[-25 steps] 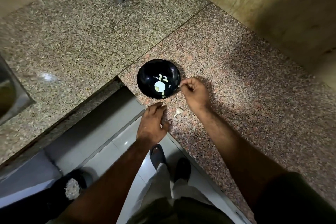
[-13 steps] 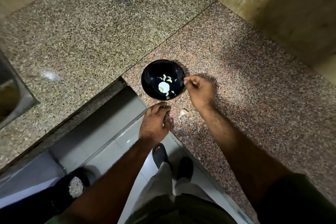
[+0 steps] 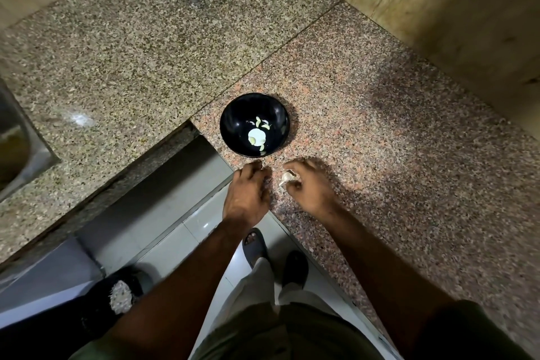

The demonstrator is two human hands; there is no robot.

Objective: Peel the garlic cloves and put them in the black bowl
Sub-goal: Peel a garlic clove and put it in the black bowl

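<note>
Granite countertop fills the head view, and on it we count one black bowl holding about five pale peeled garlic cloves round a bright glare spot. Just near of the bowl, our right hand curls its fingers round one unpeeled garlic piece resting on the stone. Our left hand lies beside it at the counter edge, fingers loosely bent, holding nothing we can see.
</note>
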